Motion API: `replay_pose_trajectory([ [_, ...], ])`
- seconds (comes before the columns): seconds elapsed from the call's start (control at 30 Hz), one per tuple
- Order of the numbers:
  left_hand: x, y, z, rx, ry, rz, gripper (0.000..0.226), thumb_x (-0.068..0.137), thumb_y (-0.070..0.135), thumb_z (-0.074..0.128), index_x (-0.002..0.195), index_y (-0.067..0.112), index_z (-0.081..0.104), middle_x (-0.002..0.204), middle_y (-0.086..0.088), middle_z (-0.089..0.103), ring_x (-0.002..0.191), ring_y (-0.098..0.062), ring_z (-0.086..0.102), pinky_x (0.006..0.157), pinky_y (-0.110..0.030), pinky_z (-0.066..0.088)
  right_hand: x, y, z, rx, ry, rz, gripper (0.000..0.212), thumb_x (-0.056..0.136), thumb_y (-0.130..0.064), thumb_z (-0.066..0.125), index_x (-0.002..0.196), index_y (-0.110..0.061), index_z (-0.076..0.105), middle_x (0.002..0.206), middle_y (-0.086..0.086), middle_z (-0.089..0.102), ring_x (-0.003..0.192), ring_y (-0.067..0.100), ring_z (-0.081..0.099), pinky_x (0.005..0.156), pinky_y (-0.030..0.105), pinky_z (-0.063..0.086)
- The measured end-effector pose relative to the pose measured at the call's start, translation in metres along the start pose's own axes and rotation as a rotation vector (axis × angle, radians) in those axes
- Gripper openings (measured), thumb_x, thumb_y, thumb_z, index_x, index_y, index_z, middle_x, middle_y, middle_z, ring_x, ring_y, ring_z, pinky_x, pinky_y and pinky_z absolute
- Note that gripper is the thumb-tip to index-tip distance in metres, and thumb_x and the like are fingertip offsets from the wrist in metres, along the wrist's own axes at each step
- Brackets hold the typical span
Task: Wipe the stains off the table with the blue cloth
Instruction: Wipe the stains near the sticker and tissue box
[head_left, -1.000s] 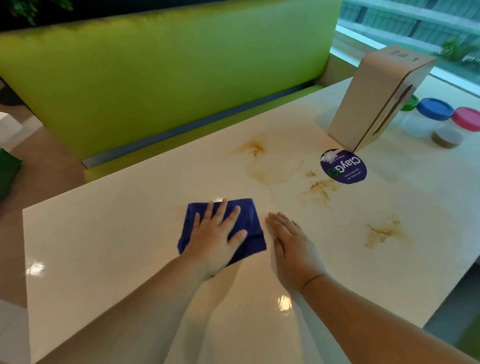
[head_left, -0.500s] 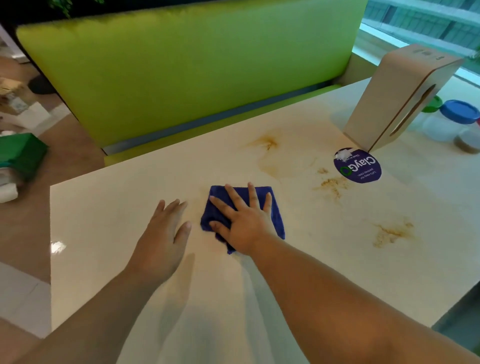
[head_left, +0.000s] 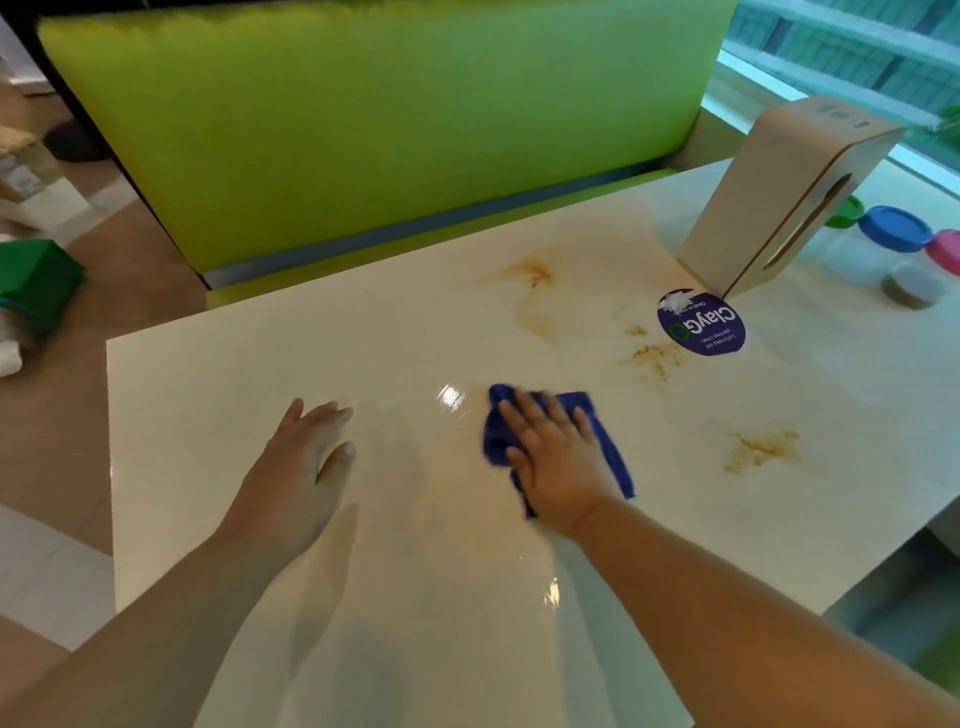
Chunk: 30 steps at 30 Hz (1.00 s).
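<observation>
1. Your right hand (head_left: 556, 462) lies flat on the blue cloth (head_left: 615, 457). The fingers are straight and slightly spread, and the palm presses down without pinching anything.
2. The blue cloth sits rumpled on the table (head_left: 249, 374), a little right of centre, with its edges showing on both sides of your hand.
3. Your left hand (head_left: 306, 467) rests palm-down on the tabletop, well left of the cloth. Its fingers are straight and together, thumb out, holding nothing.
4. A faint brownish smear (head_left: 457, 462) lies between your hands, just left of the cloth.
5. The near stain (head_left: 761, 447) is right of the cloth and apart from it. The middle stain (head_left: 654, 358) lies beyond the cloth, and the far stain (head_left: 530, 273) is farther still.
6. A round purple sticker (head_left: 701, 322) lies just right of the middle stain, at the foot of an upright beige dispenser box (head_left: 779, 197).
7. Right of the box stand tubs with a green lid (head_left: 844, 210), a blue lid (head_left: 894, 228) and a pink lid (head_left: 945, 249).
8. A green bench backrest (head_left: 363, 130) rises beyond the table's far edge.
</observation>
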<state>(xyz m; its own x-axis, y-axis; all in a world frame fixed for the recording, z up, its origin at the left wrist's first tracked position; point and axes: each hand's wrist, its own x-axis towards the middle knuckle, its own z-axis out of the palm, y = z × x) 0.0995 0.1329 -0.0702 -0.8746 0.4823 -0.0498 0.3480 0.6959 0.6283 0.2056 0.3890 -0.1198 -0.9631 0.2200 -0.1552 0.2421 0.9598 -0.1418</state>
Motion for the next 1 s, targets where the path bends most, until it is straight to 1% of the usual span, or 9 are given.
replay_pose_trajectory([
  [0.1,-0.009,-0.003,0.002,0.046,0.001,0.022,0.037,0.093,0.027,0.048,0.130,0.023,0.053,0.143,0.013,0.042,0.141,-0.004,0.019,0.107,-0.022,0.019,0.003,-0.002,-0.004,-0.006,-0.023,0.115,0.069,0.085,-0.054,-0.013,0.150,-0.029,-0.006,0.158,-0.007,-0.009,0.145,0.021,-0.010,0.117,0.042,-0.006],
  [0.27,-0.020,0.005,0.005,0.087,-0.016,0.083,0.034,0.092,0.024,0.051,0.125,0.021,0.058,0.135,0.011,0.048,0.128,-0.008,0.039,0.100,-0.019,0.026,-0.051,-0.013,0.005,0.107,-0.046,-0.177,0.061,0.092,-0.055,-0.005,0.149,-0.033,0.002,0.154,-0.016,-0.008,0.143,0.011,-0.010,0.115,0.034,-0.010],
  [0.37,-0.022,0.004,0.004,0.127,-0.046,0.095,0.035,0.092,0.025,0.050,0.126,0.020,0.058,0.134,0.009,0.050,0.127,-0.010,0.040,0.100,-0.018,0.026,-0.042,0.026,0.001,0.100,0.036,-0.010,0.060,0.092,-0.048,0.005,0.149,-0.030,0.011,0.154,-0.015,0.000,0.146,0.016,0.001,0.116,0.034,-0.002],
  [0.5,-0.023,-0.001,0.006,0.161,-0.077,0.073,0.036,0.092,0.024,0.049,0.127,0.019,0.057,0.135,0.007,0.049,0.128,-0.012,0.039,0.103,-0.023,0.029,0.001,0.035,-0.009,0.051,0.022,0.265,0.052,0.102,-0.038,0.018,0.151,-0.028,0.002,0.159,-0.007,-0.004,0.146,0.019,-0.006,0.117,0.040,-0.003],
  [0.6,-0.024,-0.003,0.010,0.183,-0.084,0.077,0.037,0.091,0.021,0.050,0.127,0.018,0.057,0.137,0.006,0.048,0.128,-0.014,0.039,0.104,-0.027,0.031,0.002,0.008,-0.008,0.067,-0.011,0.156,0.053,0.101,-0.040,0.018,0.151,-0.029,0.001,0.158,-0.008,-0.007,0.145,0.019,-0.008,0.117,0.041,-0.005],
  [0.7,-0.025,-0.001,0.013,0.236,-0.084,0.083,0.037,0.091,0.018,0.050,0.127,0.017,0.057,0.137,0.006,0.047,0.127,-0.016,0.040,0.100,-0.030,0.037,-0.030,0.006,-0.004,0.075,0.002,-0.027,0.060,0.093,-0.049,0.003,0.150,-0.032,0.006,0.155,-0.016,-0.006,0.145,0.013,-0.006,0.116,0.036,-0.006],
  [0.8,-0.027,-0.004,0.012,0.286,-0.105,0.055,0.039,0.090,0.018,0.051,0.129,0.017,0.056,0.139,0.006,0.045,0.127,-0.018,0.040,0.099,-0.034,0.040,-0.027,0.035,-0.004,0.063,0.029,0.140,0.056,0.095,-0.047,0.006,0.150,-0.033,0.006,0.157,-0.015,0.000,0.146,0.014,-0.003,0.117,0.037,-0.003],
  [0.9,-0.029,-0.009,0.011,0.285,-0.101,0.030,0.039,0.089,0.016,0.053,0.127,0.014,0.057,0.139,0.001,0.046,0.126,-0.023,0.042,0.099,-0.038,0.042,-0.009,0.028,-0.006,0.049,0.002,0.356,0.053,0.100,-0.044,0.014,0.149,-0.034,-0.003,0.158,-0.012,-0.009,0.145,0.019,-0.010,0.116,0.045,-0.005],
  [1.0,-0.028,-0.013,0.008,0.273,-0.072,-0.008,0.040,0.089,0.013,0.051,0.128,0.015,0.056,0.139,0.000,0.046,0.128,-0.023,0.040,0.101,-0.038,0.040,-0.021,-0.008,-0.001,0.024,-0.035,0.144,0.055,0.098,-0.049,0.015,0.149,-0.037,-0.004,0.157,-0.014,-0.012,0.144,0.022,-0.014,0.115,0.049,-0.007],
])
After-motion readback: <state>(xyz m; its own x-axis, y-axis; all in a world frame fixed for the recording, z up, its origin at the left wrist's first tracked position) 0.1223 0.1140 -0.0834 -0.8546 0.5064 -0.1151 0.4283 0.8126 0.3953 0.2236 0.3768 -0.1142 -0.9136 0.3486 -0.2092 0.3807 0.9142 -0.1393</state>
